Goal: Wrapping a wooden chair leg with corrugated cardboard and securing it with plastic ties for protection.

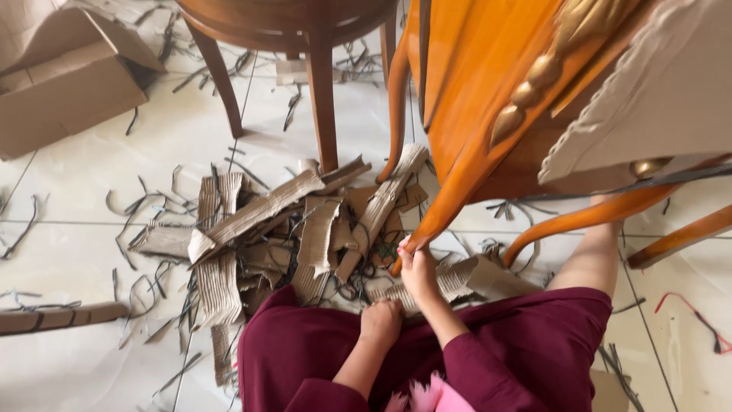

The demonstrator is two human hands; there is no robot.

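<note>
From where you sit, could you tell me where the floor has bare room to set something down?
The white tiled floor is mostly bare between the brown cardboard box and the heap of torn corrugated cardboard strips, apart from thin dark scraps. It is crowded around both hands, right hand and left hand, at the glossy orange wooden chair leg.

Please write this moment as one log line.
right hand: grips orange chair leg | left hand: fist on lap | cardboard strips: piled on floor

The pale tiled floor (76, 252) carries a heap of torn cardboard strips (267, 229) just beyond the left hand (380, 320), ringed by dark strapping scraps (145, 210).
</note>
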